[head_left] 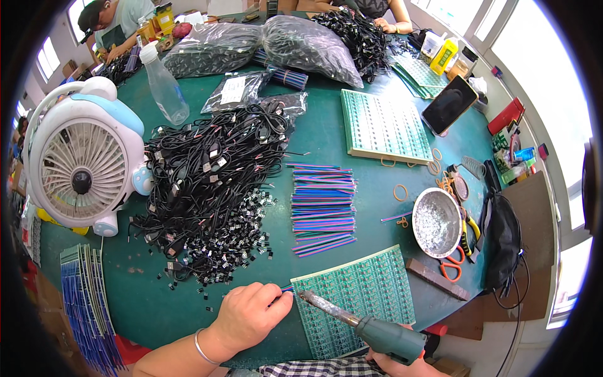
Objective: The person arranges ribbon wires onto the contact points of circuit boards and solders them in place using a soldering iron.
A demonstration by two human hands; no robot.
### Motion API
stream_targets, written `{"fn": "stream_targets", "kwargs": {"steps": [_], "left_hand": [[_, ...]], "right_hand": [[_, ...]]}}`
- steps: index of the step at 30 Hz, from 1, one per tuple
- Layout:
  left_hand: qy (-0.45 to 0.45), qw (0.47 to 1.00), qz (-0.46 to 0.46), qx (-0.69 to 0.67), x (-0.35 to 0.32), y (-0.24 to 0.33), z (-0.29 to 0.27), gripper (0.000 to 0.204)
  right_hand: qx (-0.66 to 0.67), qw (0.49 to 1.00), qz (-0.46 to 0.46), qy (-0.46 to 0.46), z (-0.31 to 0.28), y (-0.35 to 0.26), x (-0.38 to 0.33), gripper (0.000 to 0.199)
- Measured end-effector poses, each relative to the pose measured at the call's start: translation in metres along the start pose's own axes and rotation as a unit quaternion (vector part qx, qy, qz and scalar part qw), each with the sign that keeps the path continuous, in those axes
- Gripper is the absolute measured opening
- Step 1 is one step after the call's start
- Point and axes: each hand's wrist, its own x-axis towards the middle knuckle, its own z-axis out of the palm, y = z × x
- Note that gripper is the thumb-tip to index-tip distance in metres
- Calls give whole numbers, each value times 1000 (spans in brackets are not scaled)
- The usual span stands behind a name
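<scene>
My left hand (251,314) pinches the end of a short multicoloured ribbon wire (287,289) at the left edge of a green circuit board panel (370,283). In my right hand (397,367), at the lower edge, is the dark green handle of a soldering iron (386,336). Its dark, crusted tip lies over the panel's upper left corner, close beside the wire; whether they touch I cannot tell. My right fingers are partly hidden by the handle. Straight ahead lies a pile of cut ribbon wires (323,207) in blue, red and black.
Black USB cables (213,144) and small black connectors (242,229) are heaped left of centre. A fan (81,169) stands far left, beside wired boards (88,301). A metal bowl (436,220), orange-handled scissors (452,265) and a bar (436,279) lie right. Two people work across the table.
</scene>
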Motion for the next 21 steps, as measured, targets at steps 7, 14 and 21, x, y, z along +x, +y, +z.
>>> {"fn": "stream_targets", "kwargs": {"steps": [7,14,21], "left_hand": [[-6,1000,8,6,1,-1,-1,12],[1,1000,24,13,0,-3,-1,15],[-20,991,-59,-121,0,5,-10,29]], "right_hand": [[8,1000,2,11,2,1,2,34],[100,990,101,16,-2,-6,-2,11],[134,981,139,15,-3,-11,-5,18]]}}
